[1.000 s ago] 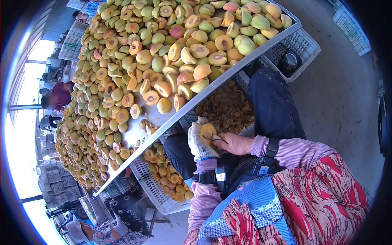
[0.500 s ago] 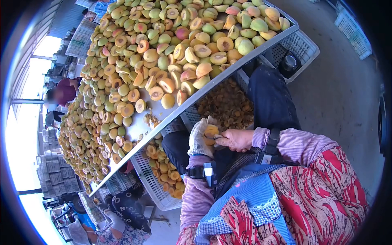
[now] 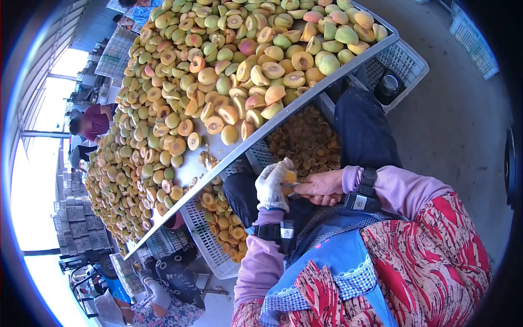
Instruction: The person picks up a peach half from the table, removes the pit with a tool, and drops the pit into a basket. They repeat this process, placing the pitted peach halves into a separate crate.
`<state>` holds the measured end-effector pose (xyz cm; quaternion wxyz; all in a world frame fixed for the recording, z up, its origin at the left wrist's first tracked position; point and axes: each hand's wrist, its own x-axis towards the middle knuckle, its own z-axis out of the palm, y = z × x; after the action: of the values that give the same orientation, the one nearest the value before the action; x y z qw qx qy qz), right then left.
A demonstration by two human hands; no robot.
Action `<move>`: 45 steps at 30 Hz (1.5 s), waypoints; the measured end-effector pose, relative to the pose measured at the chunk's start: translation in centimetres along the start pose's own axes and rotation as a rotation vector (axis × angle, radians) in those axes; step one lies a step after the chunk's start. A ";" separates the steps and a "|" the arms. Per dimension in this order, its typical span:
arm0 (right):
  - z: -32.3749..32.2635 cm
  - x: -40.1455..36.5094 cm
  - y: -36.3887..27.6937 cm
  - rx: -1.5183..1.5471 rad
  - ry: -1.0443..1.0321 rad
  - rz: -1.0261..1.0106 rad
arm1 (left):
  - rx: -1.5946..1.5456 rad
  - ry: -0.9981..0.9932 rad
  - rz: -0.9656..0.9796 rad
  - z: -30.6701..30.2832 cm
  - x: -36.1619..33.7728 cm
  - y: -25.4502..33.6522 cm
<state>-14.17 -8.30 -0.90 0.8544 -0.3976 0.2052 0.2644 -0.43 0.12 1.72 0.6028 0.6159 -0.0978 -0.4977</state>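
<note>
Apricot half (image 3: 289, 176) sits low and central over the person's lap, just below the rim of the big metal table (image 3: 303, 102). That table is heaped with halved fruit. Tucked under it, one white crate (image 3: 256, 159) holds brown pits and a second crate (image 3: 202, 241) holds pitted halves. Now the hands, pressed close together! The gloved left hand (image 3: 271, 187) curls closed around the apricot half, covering most of it. The bare right hand (image 3: 322, 188) pinches shut on a small blade (image 3: 293, 186), its tip touching the fruit. Fingers hide most of the blade, and the fruit's cut face is hard to make out.
</note>
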 end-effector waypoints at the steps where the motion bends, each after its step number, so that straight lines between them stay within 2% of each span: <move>1: -0.2 -0.2 0.0 0.055 -0.073 0.049 | 0.002 0.002 -0.005 -0.1 0.0 -0.5; 4: -0.1 -0.3 0.1 0.168 -0.195 0.095 | 0.618 -0.109 0.615 -0.7 0.4 -1.3; 5: 0.0 -0.4 0.0 0.217 -0.237 0.093 | 0.617 -0.106 0.616 -1.2 0.5 -1.0; 7: 0.7 -1.2 -0.6 0.185 -0.228 0.065 | 0.399 -0.195 0.106 -0.8 -0.5 1.1; 8: 1.1 -1.5 -1.0 0.156 -0.217 0.033 | 0.219 -0.288 0.088 -1.4 -0.4 1.1; 12: 2.0 -2.4 -0.3 0.308 -0.302 -0.045 | 0.204 -0.342 0.131 -1.2 -0.8 1.6; 15: 2.6 -2.7 -0.8 0.274 -0.223 -0.006 | 0.174 -0.334 0.158 -1.4 -0.7 1.2; 16: 2.9 -2.2 -0.9 0.223 -0.101 0.044 | 0.101 -0.296 0.149 -1.4 -0.6 1.1; 17: 3.2 -2.2 -1.1 0.221 -0.100 0.045 | 0.099 -0.296 0.151 -1.2 -0.6 0.9; 19: 3.6 -2.2 -1.6 -0.286 0.274 -0.125 | -0.022 -0.081 0.162 -0.4 -0.3 0.5; 20: 3.4 -1.6 -1.7 -0.438 0.357 -0.151 | -0.097 -0.008 0.153 0.0 -0.1 0.1; 21: 1.8 0.6 -0.6 -0.439 0.360 -0.151 | -0.098 -0.011 0.155 -0.6 1.0 -0.7; 23: -1.7 5.5 2.6 -1.097 0.804 -0.733 | -0.557 -0.095 -0.176 -2.4 3.4 -2.9; 24: -1.0 4.7 1.5 -1.154 0.865 -0.569 | -0.519 0.142 -0.062 0.0 2.6 -2.1; 25: 0.5 2.8 -0.1 -1.151 0.866 -0.567 | -0.517 0.142 -0.065 0.3 2.8 -2.1; 27: 2.8 -0.8 -3.0 -0.673 0.556 -0.204 | -0.581 0.039 -0.040 0.2 3.1 -2.4; 28: 2.4 -0.5 -2.5 -0.446 0.456 -0.122 | -0.494 -0.014 -0.059 -0.5 3.9 -2.7; 29: 2.1 -0.4 -2.1 -0.450 0.460 -0.124 | -0.496 -0.020 -0.055 -0.7 4.1 -3.1; 32: 1.1 0.4 -1.0 0.067 0.115 0.031 | -0.168 0.094 0.215 -0.4 3.6 -3.1; 33: 0.9 0.3 -0.8 0.067 0.111 0.034 | -0.167 0.100 0.214 -0.3 3.0 -2.7; 35: 0.7 0.0 -0.3 0.331 -0.137 -0.036 | -0.158 -0.029 0.257 0.1 1.8 -1.7; 36: 1.4 -0.8 -0.5 0.339 -0.146 -0.076 | -0.187 -0.121 0.229 -0.4 1.8 -1.5; 41: 1.8 -1.6 -0.1 0.395 -0.227 -0.113 | -0.170 -0.201 0.205 -0.2 1.1 -1.0; 43: 2.7 -2.3 -0.8 -0.168 0.227 -0.123 | -0.183 -0.129 0.153 0.2 1.2 -1.2; 44: 2.4 -2.3 -0.9 -0.382 0.361 -0.184 | -0.183 -0.130 0.146 0.1 1.4 -1.7; 45: 0.8 -0.4 0.1 -0.379 0.364 -0.183 | -0.225 -0.062 0.083 -0.2 2.2 -2.3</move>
<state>-14.41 -7.76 -0.25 0.7340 -0.6084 0.2654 0.1437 -0.38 -0.72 -1.36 0.6848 0.5241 -0.0852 -0.4991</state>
